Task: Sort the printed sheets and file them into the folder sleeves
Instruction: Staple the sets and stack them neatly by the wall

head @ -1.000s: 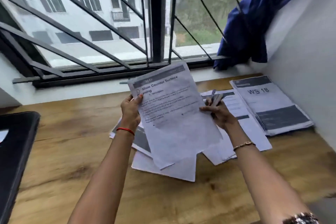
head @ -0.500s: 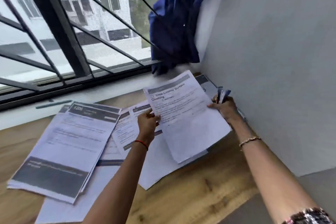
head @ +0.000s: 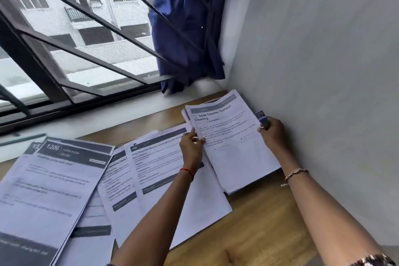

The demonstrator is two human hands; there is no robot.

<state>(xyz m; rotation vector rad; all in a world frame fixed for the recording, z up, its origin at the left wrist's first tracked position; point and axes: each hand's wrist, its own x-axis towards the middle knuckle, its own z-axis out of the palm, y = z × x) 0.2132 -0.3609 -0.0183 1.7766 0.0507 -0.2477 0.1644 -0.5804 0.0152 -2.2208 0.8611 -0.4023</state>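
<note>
A printed sheet headed "Shoe Counter Surface Cleaning" [head: 233, 149] is held low over the stack at the right, beside the wall. My left hand [head: 191, 144] pinches its left edge. My right hand [head: 273, 134] grips its right edge together with a small blue object [head: 262, 116] that sticks up from the fingers. Under the sheet lies a stack of papers [head: 254, 183]. More printed sheets [head: 159, 170] fan out across the wooden table [head: 259, 222], and a pile topped by a sheet marked "1206" [head: 49, 190] lies at the left. No folder is in view.
A grey wall [head: 323, 93] runs close along the right side. A window with dark bars [head: 86, 54] lies behind the table, with a blue cloth [head: 185, 34] bunched in its right corner. A green pen [head: 21, 139] rests on the white sill.
The view has swung right and closer to the wall. Both hands have carried the sheet right and lower, down over the stack by the wall.
</note>
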